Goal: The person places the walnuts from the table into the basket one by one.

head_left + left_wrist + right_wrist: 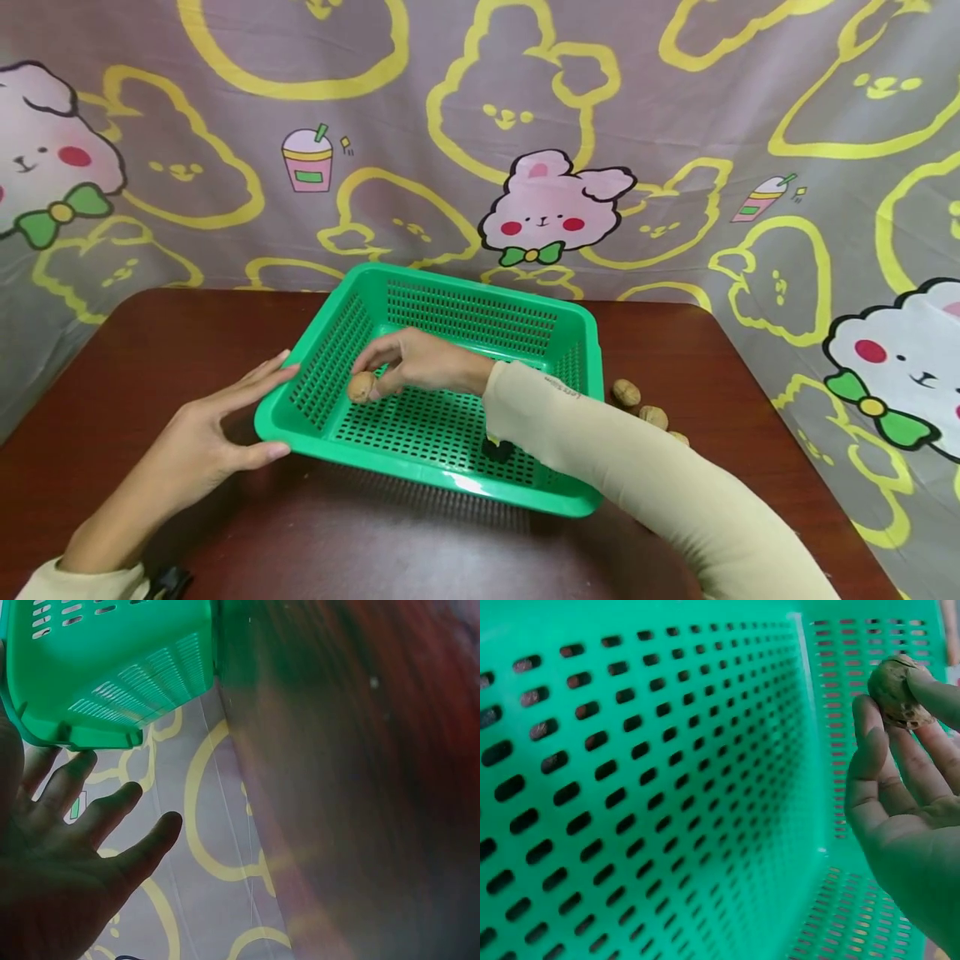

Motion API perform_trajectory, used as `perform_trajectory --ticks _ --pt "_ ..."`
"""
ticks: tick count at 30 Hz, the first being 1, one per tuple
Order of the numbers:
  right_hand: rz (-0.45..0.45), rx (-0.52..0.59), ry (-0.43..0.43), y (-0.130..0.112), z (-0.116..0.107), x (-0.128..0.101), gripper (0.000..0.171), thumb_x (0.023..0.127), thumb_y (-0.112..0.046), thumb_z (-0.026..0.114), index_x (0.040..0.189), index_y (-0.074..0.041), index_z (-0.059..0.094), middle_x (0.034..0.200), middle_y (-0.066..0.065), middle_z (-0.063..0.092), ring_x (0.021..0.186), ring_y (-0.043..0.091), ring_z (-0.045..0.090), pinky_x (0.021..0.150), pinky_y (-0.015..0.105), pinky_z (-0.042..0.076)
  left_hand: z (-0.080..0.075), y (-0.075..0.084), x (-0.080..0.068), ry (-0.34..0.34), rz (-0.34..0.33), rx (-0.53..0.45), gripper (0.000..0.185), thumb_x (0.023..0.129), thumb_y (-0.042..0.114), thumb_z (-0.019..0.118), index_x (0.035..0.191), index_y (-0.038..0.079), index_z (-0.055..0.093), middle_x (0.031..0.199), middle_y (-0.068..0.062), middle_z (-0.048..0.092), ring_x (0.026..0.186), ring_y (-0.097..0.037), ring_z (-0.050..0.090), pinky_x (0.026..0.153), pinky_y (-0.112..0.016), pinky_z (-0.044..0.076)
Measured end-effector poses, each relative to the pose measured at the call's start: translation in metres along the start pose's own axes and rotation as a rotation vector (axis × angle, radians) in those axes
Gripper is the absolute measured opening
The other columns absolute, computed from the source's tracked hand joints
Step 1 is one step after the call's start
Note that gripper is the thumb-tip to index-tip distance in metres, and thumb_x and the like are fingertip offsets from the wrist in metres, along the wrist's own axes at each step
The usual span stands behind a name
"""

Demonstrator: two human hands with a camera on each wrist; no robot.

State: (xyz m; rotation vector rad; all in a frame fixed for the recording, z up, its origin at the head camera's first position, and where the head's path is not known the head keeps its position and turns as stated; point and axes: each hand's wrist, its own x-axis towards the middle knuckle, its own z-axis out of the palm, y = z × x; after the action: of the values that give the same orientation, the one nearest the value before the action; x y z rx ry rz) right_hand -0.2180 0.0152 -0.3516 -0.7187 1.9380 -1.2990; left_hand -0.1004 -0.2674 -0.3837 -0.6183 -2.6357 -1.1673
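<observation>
Head view: a green basket [450,308] sits on a dark red table [150,350], in front of a cloth [675,125] printed with rabbits. The right hand [420,362] reaches inside the basket and pinches a walnut [362,387] at its fingertips, low near the basket's left wall. The left hand [202,433] lies beside the basket's near left corner, fingers straight and a little apart, the fingertips at the rim and the thumb against the outer wall. Three more walnuts [641,404] lie on the table just right of the basket. A small black thing [497,450] shows in the basket under the right sleeve [637,483].

Left wrist view: the left hand [67,855] is flat with fingers spread, holding nothing. The basket's corner [112,675] is just above the fingertips; whether they touch it cannot be told here. The cloth and the blurred table edge fill the rest.

Right wrist view: the right hand [915,825] holds the walnut [900,690] clamped between fingertips and thumb, above the basket's perforated floor, with the slotted walls [645,787] all around.
</observation>
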Motion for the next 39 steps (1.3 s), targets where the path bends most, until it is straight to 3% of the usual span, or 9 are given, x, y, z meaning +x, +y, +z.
perform_trajectory --ticks 6,13,21,28,33,39 --pt "0.036 -0.121 -0.005 0.008 0.004 0.011 0.026 0.092 -0.003 0.078 0.116 -0.01 0.076 0.114 0.001 0.074 0.098 0.011 0.065 0.078 0.033 0.055 0.0 0.001 0.001 0.001 -0.003 0.003 0.089 0.073 0.015 0.096 0.152 0.026 0.057 0.165 0.016 0.043 0.141 0.024 0.031 0.102 0.003 0.024" --pt "0.045 -0.206 -0.043 0.011 0.016 0.017 0.026 0.092 0.004 0.074 0.116 -0.008 0.076 0.118 0.004 0.075 0.103 0.008 0.064 0.08 0.025 0.053 0.0 0.002 0.001 0.001 -0.008 0.023 0.089 0.073 0.019 0.096 0.153 0.028 0.056 0.164 0.02 0.043 0.137 0.026 0.032 0.098 0.005 0.026" --pt "-0.073 -0.464 -0.056 0.009 0.026 0.019 0.024 0.097 -0.002 0.072 0.12 -0.011 0.076 0.125 0.002 0.073 0.115 0.01 0.063 0.091 0.02 0.053 -0.001 0.002 0.002 -0.013 -0.021 0.012 0.087 0.075 0.018 0.095 0.153 0.029 0.056 0.166 0.011 0.043 0.14 0.024 0.031 0.098 0.004 0.025" --pt "-0.075 -0.522 -0.076 0.008 0.028 0.019 0.03 0.097 -0.004 0.073 0.126 -0.013 0.075 0.134 0.002 0.072 0.115 0.012 0.068 0.092 0.02 0.053 -0.001 0.003 0.001 -0.01 -0.019 0.015 0.087 0.075 0.018 0.095 0.152 0.028 0.057 0.166 0.013 0.043 0.14 0.024 0.03 0.1 0.003 0.023" --pt "-0.051 -0.514 -0.083 -0.003 0.018 0.012 0.043 0.097 0.002 0.068 0.138 -0.012 0.069 0.142 0.005 0.067 0.108 0.013 0.072 0.085 0.02 0.055 -0.001 0.001 0.001 -0.008 -0.023 0.02 0.088 0.074 0.018 0.095 0.152 0.029 0.057 0.166 0.011 0.043 0.14 0.024 0.03 0.1 0.003 0.023" --pt "-0.111 -0.496 0.026 -0.031 -0.019 -0.027 0.042 0.097 -0.007 0.071 0.139 -0.012 0.067 0.142 0.003 0.067 0.103 0.014 0.071 0.087 0.027 0.056 -0.001 0.001 0.001 -0.004 -0.036 0.013 0.088 0.074 0.018 0.095 0.152 0.029 0.057 0.165 0.019 0.041 0.139 0.025 0.03 0.1 0.002 0.023"
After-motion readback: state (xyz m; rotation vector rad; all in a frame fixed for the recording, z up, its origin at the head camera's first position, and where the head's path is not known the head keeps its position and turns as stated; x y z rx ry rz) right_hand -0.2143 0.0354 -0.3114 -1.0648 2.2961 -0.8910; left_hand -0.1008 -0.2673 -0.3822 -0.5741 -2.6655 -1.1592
